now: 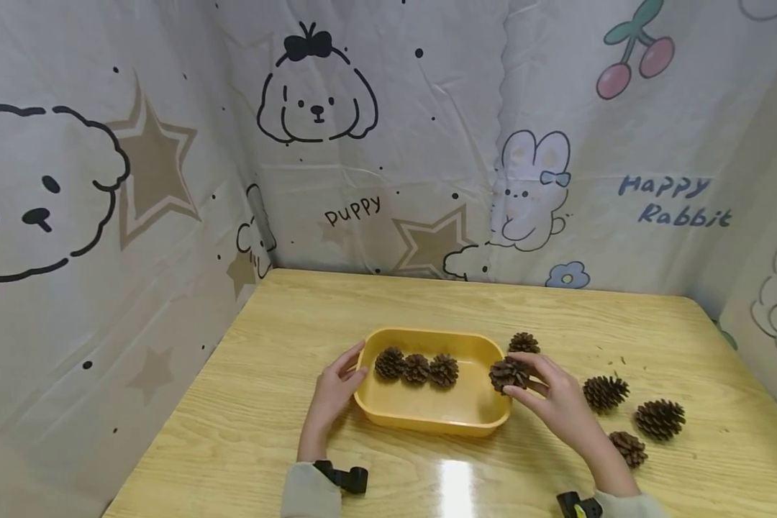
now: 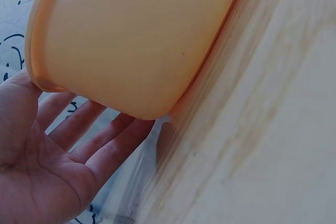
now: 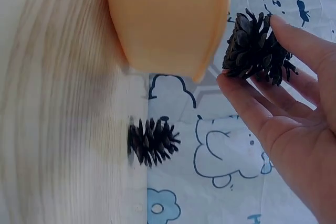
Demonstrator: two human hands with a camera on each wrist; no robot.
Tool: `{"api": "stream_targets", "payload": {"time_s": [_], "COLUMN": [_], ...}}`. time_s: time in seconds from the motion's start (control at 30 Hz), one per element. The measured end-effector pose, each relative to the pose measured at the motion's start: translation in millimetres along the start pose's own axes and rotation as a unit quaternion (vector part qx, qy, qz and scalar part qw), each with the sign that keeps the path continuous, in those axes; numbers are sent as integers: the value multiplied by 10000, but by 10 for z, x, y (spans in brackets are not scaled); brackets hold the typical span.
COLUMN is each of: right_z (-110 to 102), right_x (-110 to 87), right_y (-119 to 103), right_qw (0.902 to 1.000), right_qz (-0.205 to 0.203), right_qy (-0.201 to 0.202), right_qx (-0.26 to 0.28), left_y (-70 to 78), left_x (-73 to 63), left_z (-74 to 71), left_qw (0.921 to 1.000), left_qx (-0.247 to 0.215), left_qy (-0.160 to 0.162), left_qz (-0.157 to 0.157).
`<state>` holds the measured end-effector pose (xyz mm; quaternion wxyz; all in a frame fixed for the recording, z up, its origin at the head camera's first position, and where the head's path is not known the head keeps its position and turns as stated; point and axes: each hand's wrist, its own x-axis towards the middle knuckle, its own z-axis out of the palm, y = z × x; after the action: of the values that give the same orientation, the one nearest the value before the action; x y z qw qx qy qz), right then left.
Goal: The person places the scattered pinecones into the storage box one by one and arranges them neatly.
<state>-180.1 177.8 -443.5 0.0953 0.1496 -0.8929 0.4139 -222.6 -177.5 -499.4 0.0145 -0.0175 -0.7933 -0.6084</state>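
Fingers of the right hand [image 1: 562, 403] are pinching a pine cone [image 1: 509, 375] by the right end of the yellow tray [image 1: 421, 422], whose left end the left hand [image 1: 333, 392] is gripping. Three cones [image 1: 416, 369] are sitting inside and four more [image 1: 605, 394] are lying on the table [image 1: 246, 403], so loading is apparently nearing halfway.

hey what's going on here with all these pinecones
A person is handling pinecones around a yellow tray. Their right hand holds one pinecone at the tray's right end, while their left hand rests against its left end. Three pinecones sit in a row inside, and four more pinecones lie on the table, outside the tray.
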Motion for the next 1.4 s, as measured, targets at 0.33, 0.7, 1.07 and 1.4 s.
{"api": "stream_targets", "payload": {"time_s": [0.33,0.7,1.07,1.4], "right_z": [188,428,552,650], "right_x": [156,345,458,537], "right_y": [-38,-151,-297,-285], "right_qw": [9997,9876,9835,9812], "right_qz": [-148,-873,-443,488], "right_qy": [-145,36,-303,-883], "right_qx": [104,-1302,-1726,-1644], "left_y": [-3,-8,-13,-3], "left_x": [-8,-11,0,-7], "left_z": [5,0,-8,-13], "left_qw": [10000,10000,10000,9999], "left_qx": [34,-31,-70,-65], "left_qy": [12,-11,13,-59], "left_qz": [30,69,64,134]}}
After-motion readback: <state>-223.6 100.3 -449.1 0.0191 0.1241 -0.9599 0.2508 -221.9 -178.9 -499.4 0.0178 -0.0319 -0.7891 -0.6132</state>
